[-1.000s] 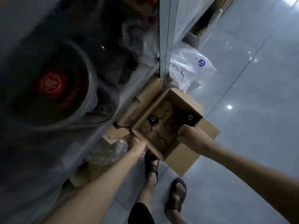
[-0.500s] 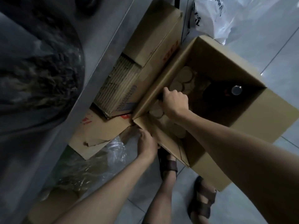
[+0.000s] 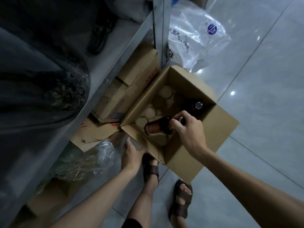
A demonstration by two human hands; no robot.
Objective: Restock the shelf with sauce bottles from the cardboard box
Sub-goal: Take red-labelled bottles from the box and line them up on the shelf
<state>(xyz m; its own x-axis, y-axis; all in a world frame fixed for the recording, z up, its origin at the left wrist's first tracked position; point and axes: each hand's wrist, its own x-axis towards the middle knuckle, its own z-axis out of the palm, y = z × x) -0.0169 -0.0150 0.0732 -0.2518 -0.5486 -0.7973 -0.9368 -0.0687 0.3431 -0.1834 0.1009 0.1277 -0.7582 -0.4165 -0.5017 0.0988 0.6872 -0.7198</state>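
Right hand (image 3: 189, 129) is clenched around the neck and cap end of a dark sauce bottle (image 3: 158, 128), which lies tilted almost on its side, base toward frame left, over the open cardboard box (image 3: 218, 129) at frame centre. Left hand (image 3: 131, 150) rests with fingers spread on the box's near-left flap; it grasps nothing. A second bottle (image 3: 198, 106) stands upright in the box's upper-right corner; pale round imprints cover the bare box floor. Shelf edge (image 3: 115, 66) runs diagonally through the upper left. Judgement: bottle looks like glass, filled, so heavy for its size, rigid, breakable, smooth. A neck-only grip lets the body swing; supporting the base or gripping mid-body would be safer.
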